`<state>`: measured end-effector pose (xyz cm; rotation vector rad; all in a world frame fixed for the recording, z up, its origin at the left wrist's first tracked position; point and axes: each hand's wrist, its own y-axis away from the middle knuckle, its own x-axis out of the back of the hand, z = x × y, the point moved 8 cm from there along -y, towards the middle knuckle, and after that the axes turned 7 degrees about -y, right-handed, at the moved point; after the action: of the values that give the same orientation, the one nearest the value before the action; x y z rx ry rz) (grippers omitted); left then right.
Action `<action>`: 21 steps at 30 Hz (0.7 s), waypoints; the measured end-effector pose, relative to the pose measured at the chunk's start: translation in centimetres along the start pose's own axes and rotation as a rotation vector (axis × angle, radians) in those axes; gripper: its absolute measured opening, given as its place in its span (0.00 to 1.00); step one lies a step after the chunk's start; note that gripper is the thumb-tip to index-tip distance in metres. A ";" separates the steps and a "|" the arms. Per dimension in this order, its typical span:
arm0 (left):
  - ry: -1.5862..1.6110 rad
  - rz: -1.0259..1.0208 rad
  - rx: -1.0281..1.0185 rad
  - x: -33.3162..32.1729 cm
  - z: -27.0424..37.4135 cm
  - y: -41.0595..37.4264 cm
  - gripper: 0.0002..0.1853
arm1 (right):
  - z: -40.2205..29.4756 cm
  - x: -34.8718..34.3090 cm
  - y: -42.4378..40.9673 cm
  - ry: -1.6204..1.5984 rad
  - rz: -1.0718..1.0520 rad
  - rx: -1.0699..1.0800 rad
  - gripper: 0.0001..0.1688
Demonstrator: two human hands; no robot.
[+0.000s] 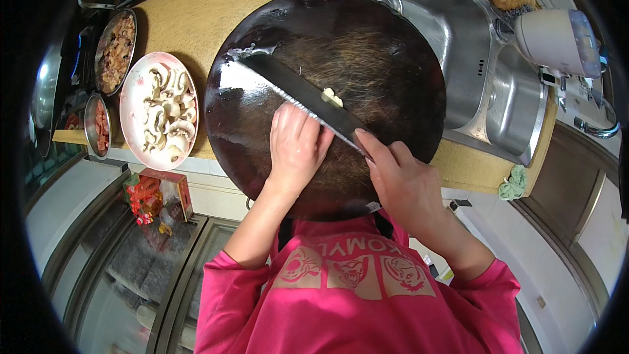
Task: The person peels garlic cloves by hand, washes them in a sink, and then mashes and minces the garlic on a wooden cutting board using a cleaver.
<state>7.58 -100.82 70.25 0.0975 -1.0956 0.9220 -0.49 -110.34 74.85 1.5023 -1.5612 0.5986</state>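
Note:
My right hand (405,172) grips a large kitchen knife (304,96) with a dark, broad blade. The blade slants across a round, dark wooden chopping block (393,73), its tip towards the far left. On the near side of the blade, my left hand (299,145) rests with its fingers bent and bunched against the bright edge. Whether something lies under those fingers is hidden. A few small pale slices (332,97), perhaps garlic, sit at the blade's far side.
Left of the block stands a pink-rimmed plate (132,128) of sliced mushrooms (167,115). Beyond it are a metal bowl of marinated meat (115,54) and a smaller bowl of pink pieces (101,125). A steel sink (457,44) adjoins the block's right; a green cloth (513,183) hangs at the counter edge.

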 end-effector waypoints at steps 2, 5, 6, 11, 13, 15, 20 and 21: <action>-0.003 0.015 -0.019 0.1 0.1 -0.2 0.15 | -0.2 0.2 0.0 0.017 0.021 0.042 0.25; -0.004 0.039 0.019 0.1 0.1 -0.5 0.14 | 0.0 0.7 0.0 0.013 0.023 0.089 0.26; -0.017 0.067 0.008 0.1 0.3 -0.8 0.14 | 0.1 0.9 0.0 0.016 0.014 0.087 0.26; -0.018 0.035 0.016 -0.1 0.3 -0.7 0.14 | 0.3 1.0 0.0 0.088 -0.005 0.115 0.24; -0.006 0.037 0.018 -0.2 0.2 -0.7 0.14 | 0.7 0.6 0.0 0.125 -0.006 0.110 0.22; 0.016 0.041 0.023 -0.2 0.0 -0.7 0.13 | 0.8 -0.8 -1.3 0.146 -0.002 0.151 0.21; 0.006 0.070 0.014 -0.4 0.0 -0.6 0.12 | 1.2 -0.8 -3.9 0.036 0.023 0.055 0.11; 0.002 0.105 0.006 -0.3 0.0 -0.7 0.12 | 1.4 -0.4 -3.8 -0.001 0.038 0.052 0.11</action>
<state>8.05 -101.44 70.27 0.0441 -1.1044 1.0196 2.79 -111.85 72.97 1.5140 -1.5890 0.6646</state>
